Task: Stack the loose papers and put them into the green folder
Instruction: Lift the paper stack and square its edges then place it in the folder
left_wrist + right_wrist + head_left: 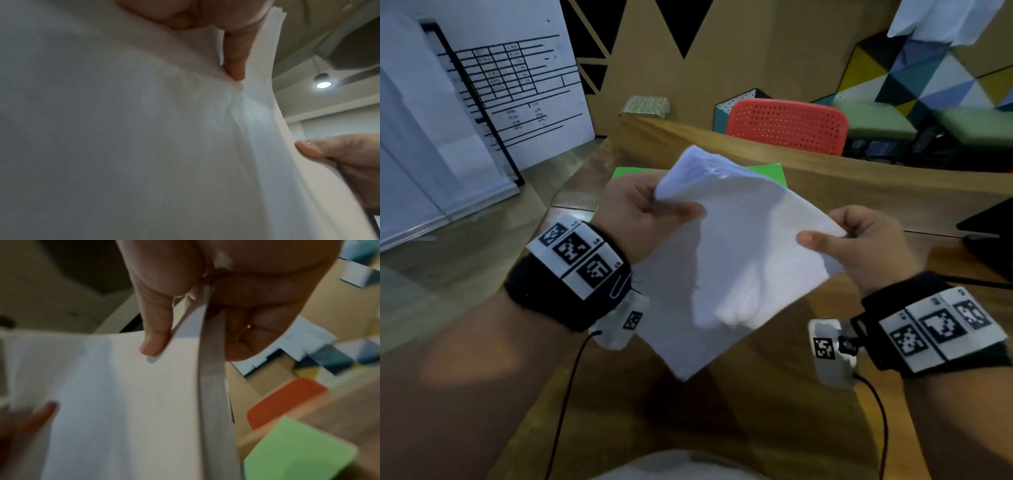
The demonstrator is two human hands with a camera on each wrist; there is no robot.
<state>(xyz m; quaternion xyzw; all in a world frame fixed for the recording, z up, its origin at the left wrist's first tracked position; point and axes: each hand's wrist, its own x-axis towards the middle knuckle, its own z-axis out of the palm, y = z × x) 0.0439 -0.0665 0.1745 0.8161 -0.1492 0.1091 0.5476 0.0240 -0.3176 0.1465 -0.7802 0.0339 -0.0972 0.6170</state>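
Observation:
A stack of white papers (pixel 736 260) is held in the air above the wooden desk (pixel 859 185), tilted like a diamond. My left hand (pixel 650 212) pinches its upper left edge, thumb on top. My right hand (pixel 859 240) pinches the right edge, thumb on top and fingers behind. In the left wrist view the papers (pixel 144 146) fill the frame, with my right thumb (pixel 312 149) at their edge. The right wrist view shows the sheets (pixel 123 402) edge-on. The green folder (pixel 767 169) lies flat on the desk behind the papers, mostly hidden; one corner of the folder (pixel 298 451) shows.
A red perforated chair (pixel 787 125) stands behind the desk's far edge. A dark laptop (pixel 989 233) sits at the right side of the desk. At the left stands a white board (pixel 510 85) with a printed table. Cables hang from both wrists.

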